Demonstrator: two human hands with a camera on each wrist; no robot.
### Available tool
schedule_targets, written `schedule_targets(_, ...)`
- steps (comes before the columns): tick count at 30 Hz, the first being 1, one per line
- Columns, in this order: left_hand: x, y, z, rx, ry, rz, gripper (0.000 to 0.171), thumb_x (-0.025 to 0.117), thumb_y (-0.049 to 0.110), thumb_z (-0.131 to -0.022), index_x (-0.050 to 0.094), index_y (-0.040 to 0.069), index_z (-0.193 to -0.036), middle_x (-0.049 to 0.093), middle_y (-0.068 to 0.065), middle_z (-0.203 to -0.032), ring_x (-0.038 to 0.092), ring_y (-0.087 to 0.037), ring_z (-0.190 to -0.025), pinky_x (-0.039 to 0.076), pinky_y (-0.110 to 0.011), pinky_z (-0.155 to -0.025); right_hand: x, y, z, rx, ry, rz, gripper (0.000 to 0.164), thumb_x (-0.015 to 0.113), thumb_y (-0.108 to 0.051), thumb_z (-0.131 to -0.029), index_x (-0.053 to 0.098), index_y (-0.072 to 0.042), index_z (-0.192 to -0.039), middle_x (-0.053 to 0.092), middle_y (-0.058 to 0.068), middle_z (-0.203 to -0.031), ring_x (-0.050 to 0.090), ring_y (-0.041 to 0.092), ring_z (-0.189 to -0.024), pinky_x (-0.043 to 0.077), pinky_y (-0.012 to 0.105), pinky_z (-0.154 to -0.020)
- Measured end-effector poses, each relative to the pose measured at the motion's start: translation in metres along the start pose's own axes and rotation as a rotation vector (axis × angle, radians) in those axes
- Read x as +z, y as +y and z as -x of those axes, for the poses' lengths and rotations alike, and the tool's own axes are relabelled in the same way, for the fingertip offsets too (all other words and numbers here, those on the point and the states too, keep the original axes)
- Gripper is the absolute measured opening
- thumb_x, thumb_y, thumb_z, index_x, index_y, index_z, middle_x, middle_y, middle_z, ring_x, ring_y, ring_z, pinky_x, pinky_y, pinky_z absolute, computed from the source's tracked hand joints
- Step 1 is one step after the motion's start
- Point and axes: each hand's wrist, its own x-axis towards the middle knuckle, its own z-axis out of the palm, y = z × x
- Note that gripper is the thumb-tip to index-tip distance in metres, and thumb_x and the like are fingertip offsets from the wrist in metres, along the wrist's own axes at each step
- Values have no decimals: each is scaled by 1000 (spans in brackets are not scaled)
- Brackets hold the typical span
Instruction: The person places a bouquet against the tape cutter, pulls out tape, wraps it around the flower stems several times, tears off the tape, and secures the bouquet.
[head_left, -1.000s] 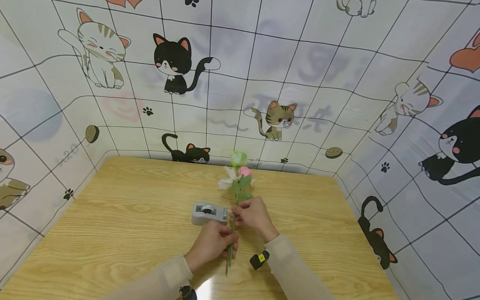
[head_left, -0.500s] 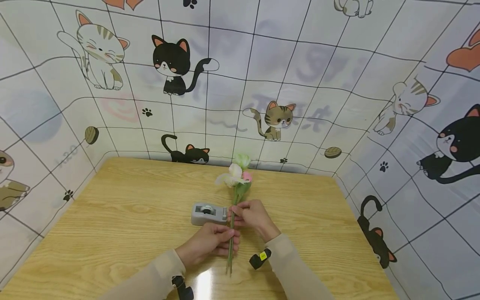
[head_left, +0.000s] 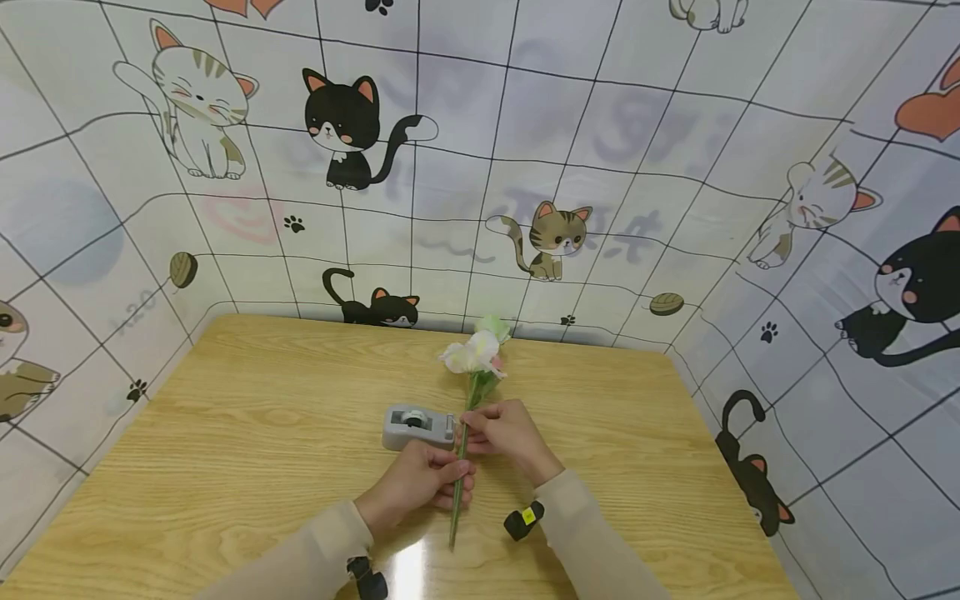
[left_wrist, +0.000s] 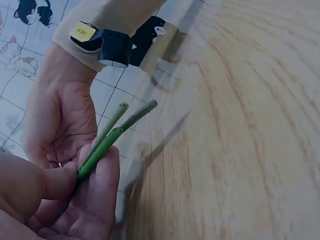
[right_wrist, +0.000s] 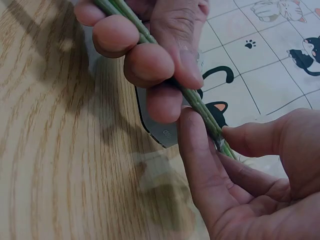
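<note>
A small bunch of flowers, with a white bloom (head_left: 472, 354) in front, leans over the table in both hands. A pale green bloom (head_left: 495, 327) shows behind it; a pink one is mostly hidden. My left hand (head_left: 412, 483) grips the lower stems (head_left: 453, 533), whose cut ends (left_wrist: 152, 104) stick out past the fingers. Higher up, my right hand (head_left: 506, 433) pinches the stems between thumb and fingers. In the right wrist view a small shiny bit (right_wrist: 220, 144), maybe clear tape, sits on the stems there. A grey tape dispenser (head_left: 397, 433) stands just left of the hands.
The wooden table (head_left: 262, 433) runs back to a wall sheet (head_left: 465, 125) printed with cats and grid lines. Side walls of the same print rise left and right. Small black cameras (head_left: 522, 520) are strapped to both wrists.
The bunch has turned in the fingers: the white bloom has swung to the front, covering most of the pink one, and the green one shifted right. The tape dispenser stays put.
</note>
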Motion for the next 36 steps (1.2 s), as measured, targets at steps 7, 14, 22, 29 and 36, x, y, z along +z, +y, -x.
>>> schedule_targets(7, 6, 8, 4, 123, 107, -255, 24, 72, 6, -115, 85, -10, -102, 85, -19, -88, 86, -25, -76, 72, -31, -66, 7, -4, 2, 11, 56, 10, 30, 77, -19, -114, 84, 10, -117, 85, 17, -96, 84, 18, -81, 74, 32, -78)
schedule_targets(14, 13, 7, 4, 291, 247, -645, 35, 79, 4, -109, 83, 6, -74, 78, -2, -65, 67, -2, -55, 48, -15, -49, 13, -6, 1, 15, 64, -31, 27, 82, -18, -111, 81, 9, -114, 85, 15, -90, 81, 14, -72, 74, 33, -72)
schedule_targets(22, 16, 5, 1, 349, 333, -847, 40, 85, 8, -103, 79, 14, -64, 69, 9, -57, 48, 3, -56, 37, -18, -48, 15, -1, -6, 31, 45, -62, 22, 82, -13, -111, 81, 8, -117, 87, 16, -94, 81, 11, -72, 74, 32, -73)
schedule_targets(29, 15, 5, 1, 347, 322, -832, 38, 86, 6, -103, 80, 11, -66, 68, 7, -57, 45, 3, -53, 32, -15, -45, 12, 3, -8, 50, 16, -97, 29, 80, -12, -112, 78, 10, -130, 87, 20, -102, 84, 14, -78, 75, 36, -78)
schedule_targets(36, 14, 2, 0, 371, 317, -808, 36, 87, 7, -103, 81, 12, -68, 70, 6, -58, 43, 6, -50, 30, -13, -45, 10, 6, -8, 53, -11, -109, 29, 78, -12, -114, 77, 11, -132, 86, 19, -106, 83, 13, -80, 75, 36, -81)
